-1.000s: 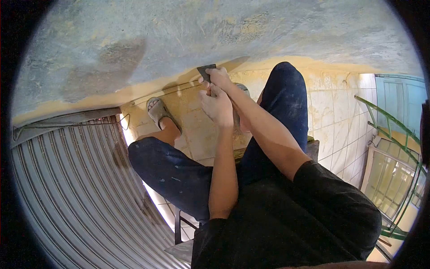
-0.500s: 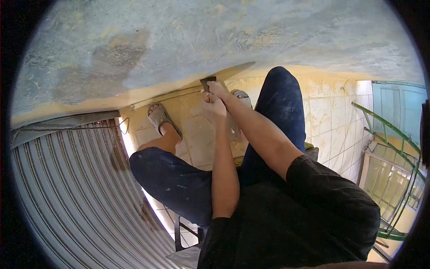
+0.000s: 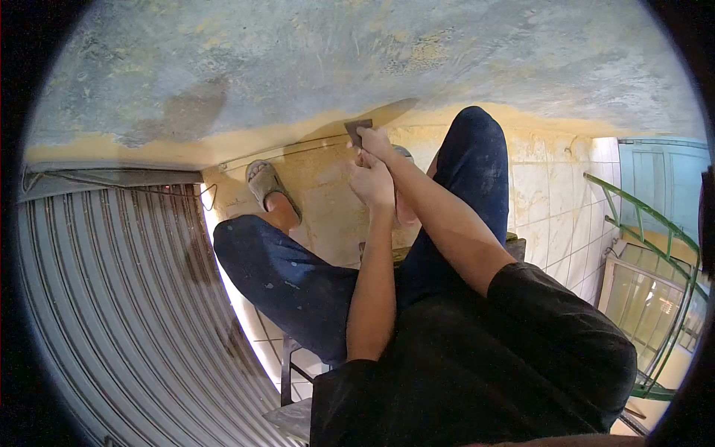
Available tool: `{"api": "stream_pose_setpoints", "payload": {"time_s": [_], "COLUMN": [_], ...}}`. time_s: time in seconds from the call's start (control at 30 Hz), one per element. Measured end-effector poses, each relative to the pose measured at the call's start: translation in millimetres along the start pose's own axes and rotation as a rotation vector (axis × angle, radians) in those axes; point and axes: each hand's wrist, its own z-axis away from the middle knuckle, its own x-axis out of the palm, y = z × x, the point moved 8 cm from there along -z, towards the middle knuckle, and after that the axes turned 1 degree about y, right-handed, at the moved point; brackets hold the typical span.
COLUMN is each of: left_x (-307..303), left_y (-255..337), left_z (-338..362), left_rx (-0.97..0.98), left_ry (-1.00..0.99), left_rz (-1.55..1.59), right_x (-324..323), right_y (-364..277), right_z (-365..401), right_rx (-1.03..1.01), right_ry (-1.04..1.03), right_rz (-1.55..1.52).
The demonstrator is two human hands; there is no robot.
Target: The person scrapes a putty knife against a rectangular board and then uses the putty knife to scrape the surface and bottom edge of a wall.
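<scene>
A scraper with a dark, flat blade (image 3: 359, 131) meets the lower part of the wall, where grey-blue patchy paint gives way to yellow. My right hand (image 3: 375, 143) is closed around it just behind the blade. Right below, my left hand (image 3: 372, 180) is curled shut against the right one, at the scraper's handle end. Fingers hide most of the handle. The wall (image 3: 298, 67) fills the top of the view, with worn yellowish patches and a shadow on it.
Yellow-stained floor tiles (image 3: 328, 194) lie between my sandalled feet. A ribbed metal shutter (image 3: 126, 298) stands at left, and part of a stool (image 3: 294, 417) shows under me. To the right are a green metal ladder-like frame (image 3: 633, 192), a framed glass panel (image 3: 640, 290) and a light blue door (image 3: 663, 175).
Both hands and the scraper have shifted slightly right and up in the view. The wall shadows moved, and the view tilted a little.
</scene>
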Motion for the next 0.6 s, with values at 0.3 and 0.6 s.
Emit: {"api": "stream_pose_setpoints", "payload": {"time_s": [0.3,0.6], "left_x": [4.3,13.1], "left_y": [14.4,4.7], "left_z": [-4.9,-38.0], "left_rx": [0.028,0.017], "left_ry": [0.0,-0.018], "left_rz": [0.004,-0.019], "right_x": [-33.1,6.6], "right_y": [-55.8,-0.6], "right_z": [23.0,-14.0], "right_rx": [0.476,0.308], "right_ry": [0.059,-0.052], "right_rz": [-0.617,-0.302]}}
